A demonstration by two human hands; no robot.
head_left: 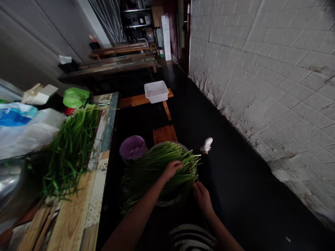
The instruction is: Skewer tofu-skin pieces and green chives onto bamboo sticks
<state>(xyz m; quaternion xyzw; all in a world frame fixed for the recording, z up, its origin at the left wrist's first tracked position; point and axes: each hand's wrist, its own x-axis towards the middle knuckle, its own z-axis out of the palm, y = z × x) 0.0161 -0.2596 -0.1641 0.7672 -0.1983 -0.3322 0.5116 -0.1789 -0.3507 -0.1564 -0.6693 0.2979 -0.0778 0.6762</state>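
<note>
A thick pile of long green chives [154, 167] lies across a metal bowl [167, 201] in front of my knees. My left hand [172, 168] rests on top of the pile near its cut ends, fingers curled onto the stalks. My right hand [201, 196] is at the pile's near right edge, fingers pinched on a thin stalk that stands up from them. My leg and a white shoe [206, 144] reach out past the bowl on the dark floor.
A wooden table [78, 202] on the left carries another heap of chives [70, 146], plastic bags [23, 129] and a green bag [75, 97]. A purple basin [133, 147] sits beside the bowl. A white tub [156, 91] stands on a wooden bench. A white brick wall [261, 76] runs on the right.
</note>
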